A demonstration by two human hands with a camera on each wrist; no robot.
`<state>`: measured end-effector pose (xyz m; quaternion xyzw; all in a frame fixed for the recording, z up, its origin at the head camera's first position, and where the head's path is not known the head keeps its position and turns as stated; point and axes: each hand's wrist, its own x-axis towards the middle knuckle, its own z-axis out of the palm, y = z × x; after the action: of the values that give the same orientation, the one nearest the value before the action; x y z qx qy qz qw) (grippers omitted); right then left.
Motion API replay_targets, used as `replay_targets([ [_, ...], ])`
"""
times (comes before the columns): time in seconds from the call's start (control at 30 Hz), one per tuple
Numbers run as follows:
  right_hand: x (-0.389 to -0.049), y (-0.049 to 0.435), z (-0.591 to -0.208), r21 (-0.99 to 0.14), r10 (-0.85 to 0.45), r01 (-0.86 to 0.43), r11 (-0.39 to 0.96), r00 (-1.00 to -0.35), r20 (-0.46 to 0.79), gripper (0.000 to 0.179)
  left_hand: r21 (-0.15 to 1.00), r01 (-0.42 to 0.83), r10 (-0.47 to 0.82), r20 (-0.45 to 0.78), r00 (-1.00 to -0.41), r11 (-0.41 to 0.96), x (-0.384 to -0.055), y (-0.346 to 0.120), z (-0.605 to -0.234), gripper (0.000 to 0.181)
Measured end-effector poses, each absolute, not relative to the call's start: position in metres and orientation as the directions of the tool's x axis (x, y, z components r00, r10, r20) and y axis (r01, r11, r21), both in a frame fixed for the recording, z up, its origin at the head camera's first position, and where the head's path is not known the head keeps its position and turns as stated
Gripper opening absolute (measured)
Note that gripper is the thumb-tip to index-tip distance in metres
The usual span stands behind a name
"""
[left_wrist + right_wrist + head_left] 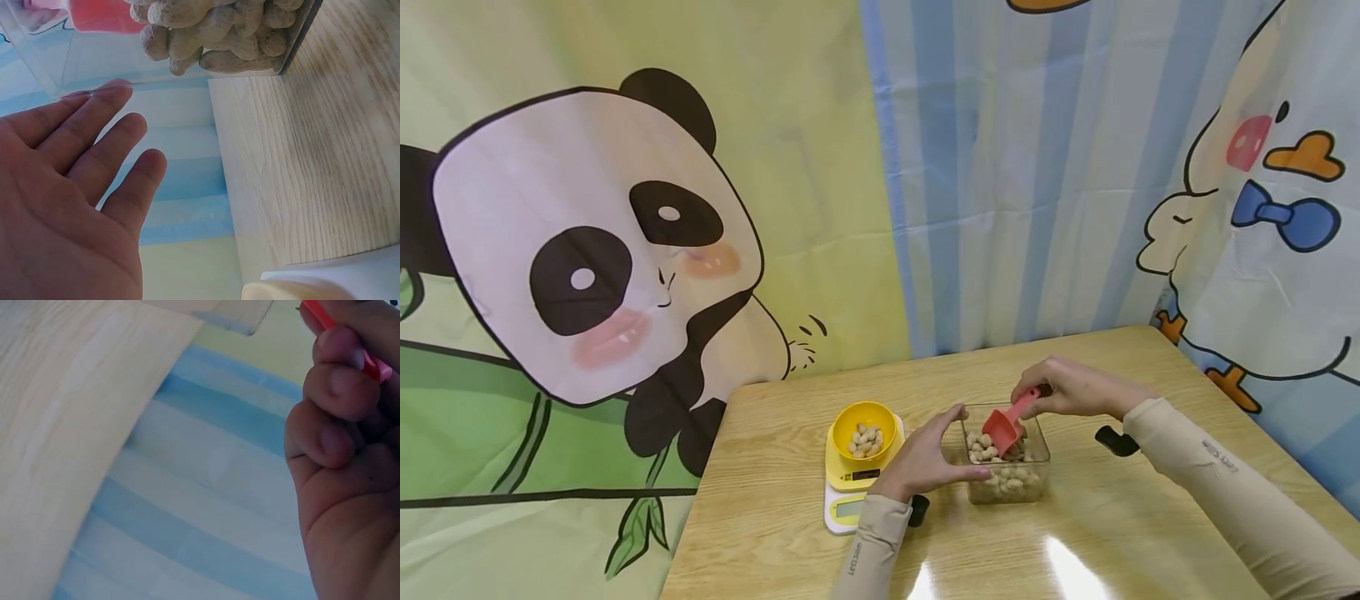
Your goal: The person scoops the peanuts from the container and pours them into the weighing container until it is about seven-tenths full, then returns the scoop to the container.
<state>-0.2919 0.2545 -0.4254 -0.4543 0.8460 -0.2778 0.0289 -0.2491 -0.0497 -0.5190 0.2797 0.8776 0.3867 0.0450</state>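
Note:
My right hand [1063, 387] grips the handle of a red scoop [1003, 429], fingers curled round it in the right wrist view. The scoop's bowl dips among unshelled peanuts [1011, 482] inside a clear square container [1043, 483]. Against the container's left side rests my left hand [927, 457], its fingers fairly straight at the far rim and the thumb along the near side. From the left wrist view, the fingertips of that hand [81, 169] touch the clear wall. Left of the hands, a yellow bowl [833, 429] with several peanuts sits on a kitchen scale [832, 510].
The wooden table [760, 500] carries the scale and container side by side. Behind it hangs a curtain [985, 183] with panda and duck prints. A dark wrist-camera piece [1116, 442] hangs by the right sleeve, another [917, 510] by the left.

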Motion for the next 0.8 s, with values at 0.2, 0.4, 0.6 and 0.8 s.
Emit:
replay_targets([
  [0.2, -0.296, 0.268, -0.437, -0.616, -0.720, -0.616, 0.491, -0.685, 0.111, 0.017, 0.702, 0.451, 0.522, 0.133, -0.843, 0.550, -0.249, -0.049, -0.519, 0.109],
  [0.4, -0.298, 0.277, -0.442, -0.665, -0.676, -0.551, 0.505, -0.731, 0.093, 0.019, 0.711, 0.441, 0.514, 0.129, -0.848, 0.547, -0.250, -0.050, -0.520, 0.110],
  [0.6, -0.291, 0.273, -0.431, -0.562, -0.737, -0.670, 0.484, -0.659, 0.151, 0.015, 0.724, 0.439, 0.520, 0.130, -0.844, 0.532, -0.247, -0.048, -0.523, 0.109],
  [0.8, -0.286, 0.264, -0.421, -0.467, -0.783, -0.761, 0.450, -0.588, 0.204, 0.014, 0.717, 0.448, 0.520, 0.139, -0.843, 0.534, -0.248, -0.047, -0.522, 0.108],
])
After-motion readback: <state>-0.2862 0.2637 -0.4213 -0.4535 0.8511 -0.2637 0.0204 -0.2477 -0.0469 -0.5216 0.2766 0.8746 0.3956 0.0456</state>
